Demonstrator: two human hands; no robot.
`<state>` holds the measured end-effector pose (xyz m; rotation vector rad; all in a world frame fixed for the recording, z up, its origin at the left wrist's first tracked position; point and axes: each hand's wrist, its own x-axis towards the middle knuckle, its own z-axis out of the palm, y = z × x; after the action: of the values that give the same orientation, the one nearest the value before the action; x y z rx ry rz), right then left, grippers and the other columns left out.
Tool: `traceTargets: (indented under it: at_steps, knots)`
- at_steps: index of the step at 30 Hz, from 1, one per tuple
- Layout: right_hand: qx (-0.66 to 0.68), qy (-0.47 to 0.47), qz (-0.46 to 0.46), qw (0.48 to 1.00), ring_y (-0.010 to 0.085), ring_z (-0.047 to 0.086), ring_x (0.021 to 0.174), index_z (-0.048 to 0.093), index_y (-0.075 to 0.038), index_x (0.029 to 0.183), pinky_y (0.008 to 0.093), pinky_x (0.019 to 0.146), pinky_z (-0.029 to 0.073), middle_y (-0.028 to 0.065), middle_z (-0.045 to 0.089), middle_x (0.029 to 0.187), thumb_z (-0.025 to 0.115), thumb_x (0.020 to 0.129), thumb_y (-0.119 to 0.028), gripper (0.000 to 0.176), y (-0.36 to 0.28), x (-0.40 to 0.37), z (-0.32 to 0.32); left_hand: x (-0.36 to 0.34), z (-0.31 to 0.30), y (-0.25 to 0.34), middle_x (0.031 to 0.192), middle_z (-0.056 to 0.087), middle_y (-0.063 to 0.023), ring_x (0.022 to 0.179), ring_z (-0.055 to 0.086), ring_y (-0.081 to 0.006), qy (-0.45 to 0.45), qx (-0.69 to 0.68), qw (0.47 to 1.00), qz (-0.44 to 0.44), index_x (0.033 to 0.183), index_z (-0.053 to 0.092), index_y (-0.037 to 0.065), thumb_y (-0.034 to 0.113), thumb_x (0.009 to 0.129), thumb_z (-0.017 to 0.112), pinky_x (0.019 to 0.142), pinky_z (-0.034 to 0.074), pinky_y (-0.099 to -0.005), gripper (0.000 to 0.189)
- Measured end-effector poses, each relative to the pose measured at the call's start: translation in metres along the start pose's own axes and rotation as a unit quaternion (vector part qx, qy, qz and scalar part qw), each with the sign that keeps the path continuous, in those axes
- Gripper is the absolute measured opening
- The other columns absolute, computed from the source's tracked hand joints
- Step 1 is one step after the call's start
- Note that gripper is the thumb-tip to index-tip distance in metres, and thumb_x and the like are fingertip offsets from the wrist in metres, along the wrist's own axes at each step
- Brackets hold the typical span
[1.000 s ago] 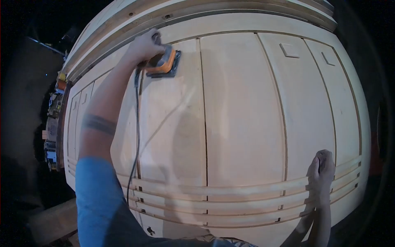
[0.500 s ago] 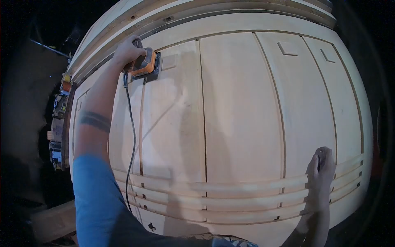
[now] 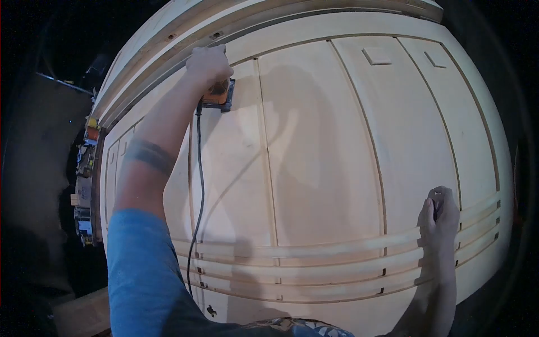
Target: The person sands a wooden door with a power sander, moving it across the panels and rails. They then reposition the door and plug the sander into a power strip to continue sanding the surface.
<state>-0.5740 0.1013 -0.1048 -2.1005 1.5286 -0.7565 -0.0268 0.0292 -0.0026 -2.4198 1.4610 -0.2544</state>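
Note:
At the upper left, my left hand is closed over the top of an orange and black electric sander. The sander sits flat on a pale wooden panel, and its dark cord trails down toward my body. At the lower right, my right hand is curled with its fingers drawn together, near the raised slats of the panel. A dark spot shows between its thumb and fingers; what it holds, if anything, I cannot make out.
Grooves divide the panel into boards, with small raised blocks near the far edge. Curved wooden slats cross the near side. Beyond lies another wooden piece. Tools and boxes stand at the left in the dark.
My left hand and the sander have shifted right, now covering the place of a small raised block. My right hand stays about where it was. The view has moved slightly.

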Motion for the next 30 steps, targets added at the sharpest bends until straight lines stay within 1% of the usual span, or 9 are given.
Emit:
traceTargets:
  at_steps: [4,7,10,13,15,18,21,24,30]
  knots:
    - [-0.020,-0.002,-0.014,1.000,0.0175,0.049,0.057,0.058,-0.002,0.106,0.0314,0.055,0.042,0.0091,0.052,0.069,0.063,0.087,-0.005,0.019,0.008,0.002,0.000,0.023,0.000,0.008,0.122,0.067,-0.0174,0.115,0.062,-0.0371,0.011,0.056,0.998,0.009,0.125,0.063,0.007,0.024,0.082,0.061,0.097,0.051,-0.0433,0.046]
    - [-0.006,0.002,-0.010,1.000,0.0179,0.050,0.056,0.059,-0.002,0.106,0.0309,0.055,0.042,0.0097,0.054,0.069,0.063,0.087,-0.006,0.020,0.004,0.002,0.001,0.036,-0.011,0.012,0.125,0.066,-0.0166,0.116,0.062,-0.0375,-0.043,0.027,0.998,-0.043,0.128,0.061,0.005,0.022,0.084,0.059,0.099,0.050,-0.0424,0.048]
    - [-0.013,0.008,-0.017,1.000,0.0183,0.050,0.056,0.059,-0.002,0.106,0.0308,0.055,0.042,0.0098,0.054,0.069,0.062,0.087,-0.004,0.019,0.008,0.001,0.001,0.048,-0.020,0.007,0.123,0.067,-0.0144,0.115,0.063,-0.0346,-0.138,-0.054,0.981,-0.126,0.130,0.061,0.005,0.022,0.086,0.056,0.101,0.048,-0.0426,0.047]
    - [-0.013,0.017,-0.024,0.999,0.0183,0.050,0.056,0.059,-0.002,0.104,0.0308,0.055,0.042,0.0096,0.054,0.069,0.061,0.086,-0.003,0.018,0.004,0.002,0.000,0.032,-0.006,-0.002,0.124,0.067,-0.0133,0.116,0.063,-0.0302,-0.011,0.062,0.988,-0.141,0.133,0.059,0.009,0.020,0.086,0.057,0.101,0.048,-0.0426,0.048]
    - [0.005,0.013,-0.004,1.000,0.0183,0.050,0.056,0.059,-0.002,0.103,0.0309,0.055,0.042,0.0096,0.054,0.069,0.061,0.086,-0.003,0.017,-0.004,0.003,-0.001,0.049,0.028,-0.053,0.125,0.066,-0.0158,0.118,0.062,-0.0286,0.021,0.080,0.990,-0.114,0.136,0.057,0.016,0.022,0.083,0.062,0.100,0.049,-0.0424,0.054]
    - [0.027,-0.015,0.031,0.999,0.0182,0.050,0.057,0.058,-0.003,0.100,0.0315,0.055,0.042,0.0095,0.054,0.070,0.061,0.086,-0.003,0.014,-0.015,0.003,-0.001,0.015,-0.006,-0.076,0.126,0.064,-0.0188,0.118,0.061,-0.0329,-0.104,-0.072,0.978,-0.168,0.135,0.057,0.021,0.030,0.078,0.069,0.100,0.049,-0.0422,0.059]
    - [0.001,-0.004,0.008,1.000,0.0174,0.049,0.057,0.058,-0.003,0.098,0.0319,0.055,0.042,0.0091,0.054,0.070,0.061,0.086,-0.002,0.012,-0.007,0.003,-0.002,-0.007,0.020,-0.117,0.121,0.066,-0.0197,0.112,0.063,-0.0366,0.038,-0.102,0.993,-0.044,0.128,0.060,0.017,0.036,0.074,0.073,0.095,0.052,-0.0424,0.059]
    - [-0.015,0.011,-0.018,1.000,0.0168,0.048,0.057,0.057,-0.002,0.097,0.0321,0.055,0.041,0.0086,0.054,0.069,0.061,0.086,-0.001,0.012,-0.005,0.002,-0.001,-0.054,0.013,-0.092,0.117,0.063,-0.0235,0.106,0.064,-0.0394,0.128,-0.124,0.983,0.043,0.126,0.060,0.019,0.036,0.073,0.074,0.089,0.054,-0.0436,0.057]
    - [-0.015,-0.003,-0.014,1.000,0.0168,0.048,0.057,0.057,-0.003,0.098,0.0322,0.055,0.040,0.0083,0.053,0.067,0.061,0.087,-0.002,0.012,0.000,0.001,-0.003,-0.065,0.027,-0.070,0.110,0.054,-0.0248,0.099,0.064,-0.0419,0.227,-0.158,0.955,0.105,0.126,0.058,0.027,0.029,0.073,0.074,0.085,0.055,-0.0456,0.056]
